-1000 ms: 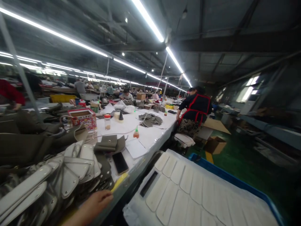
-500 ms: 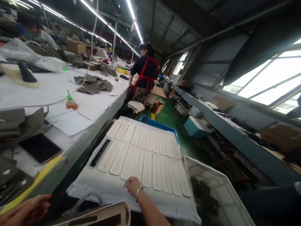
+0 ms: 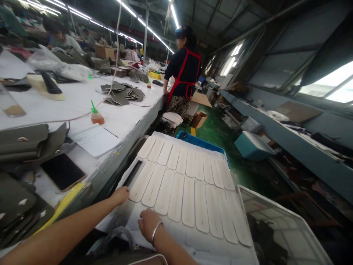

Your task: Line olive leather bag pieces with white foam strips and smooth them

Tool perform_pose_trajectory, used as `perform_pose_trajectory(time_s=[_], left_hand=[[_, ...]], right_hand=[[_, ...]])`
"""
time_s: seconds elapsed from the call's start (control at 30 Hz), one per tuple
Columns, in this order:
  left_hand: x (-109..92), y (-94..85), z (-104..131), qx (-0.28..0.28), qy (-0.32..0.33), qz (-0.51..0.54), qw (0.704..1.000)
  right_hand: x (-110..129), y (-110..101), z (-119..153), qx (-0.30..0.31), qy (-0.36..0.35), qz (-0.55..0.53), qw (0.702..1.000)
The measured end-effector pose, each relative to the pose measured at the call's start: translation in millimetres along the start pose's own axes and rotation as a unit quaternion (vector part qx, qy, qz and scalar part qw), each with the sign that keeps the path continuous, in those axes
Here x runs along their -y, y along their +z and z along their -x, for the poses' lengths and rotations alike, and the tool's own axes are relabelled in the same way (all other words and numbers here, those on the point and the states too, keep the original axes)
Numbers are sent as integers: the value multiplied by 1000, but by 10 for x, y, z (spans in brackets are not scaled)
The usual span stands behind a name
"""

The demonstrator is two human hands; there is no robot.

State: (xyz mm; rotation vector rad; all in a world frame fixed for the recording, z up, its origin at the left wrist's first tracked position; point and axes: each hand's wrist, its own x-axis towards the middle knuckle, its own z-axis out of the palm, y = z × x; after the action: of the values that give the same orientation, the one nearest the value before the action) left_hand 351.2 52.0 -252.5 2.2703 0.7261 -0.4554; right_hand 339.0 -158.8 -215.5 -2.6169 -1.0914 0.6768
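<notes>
In the head view, my left hand (image 3: 120,195) is at the near left end of the pale rounded strips (image 3: 175,191), fingers bent, and my right hand (image 3: 150,223) is curled just nearer, over the white sheet (image 3: 176,235); I cannot tell whether either pinches anything. The strips lie in two rows on the sheet, right of the bench (image 3: 79,92) with its phone (image 3: 63,171).

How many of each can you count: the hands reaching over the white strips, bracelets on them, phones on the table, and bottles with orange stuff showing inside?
Hands: 2 (left hand, right hand)
Bracelet: 1
Phone: 1
Orange-filled bottles: 2 (near bottle, far bottle)
Total: 6
</notes>
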Motion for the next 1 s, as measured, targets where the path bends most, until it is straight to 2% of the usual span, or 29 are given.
perform_pose_trajectory(time_s=[0.13, 0.23, 0.3, 0.43, 0.6, 0.7, 0.87, 1.0], left_hand=[[-41, 9, -34, -41, 27, -66, 997], [-180, 16, -53, -74, 58, -91, 991], [-301, 31, -120, -76, 55, -96, 991], [-501, 15, -326, -50, -3, -75, 996], [-570, -84, -466, -8, -62, -10, 998], [-570, -70, -461, 8, -57, 35, 998], [-607, 29, -414, 44, -26, 95, 994], [-569, -6, -313, 79, -11, 171, 982]], right_hand=[[-2, -7, -216, -28, -18, 23, 999], [43, 55, -290, -35, -72, 57, 995], [54, 120, -288, -41, -99, 77, 991], [16, 233, -226, -59, -111, 92, 988], [-35, 289, -117, -94, -108, 53, 988], [-66, 295, -72, -101, -103, 15, 989], [-163, 313, -51, -78, -118, -14, 990], [-243, 394, -42, -82, -125, -38, 988]])
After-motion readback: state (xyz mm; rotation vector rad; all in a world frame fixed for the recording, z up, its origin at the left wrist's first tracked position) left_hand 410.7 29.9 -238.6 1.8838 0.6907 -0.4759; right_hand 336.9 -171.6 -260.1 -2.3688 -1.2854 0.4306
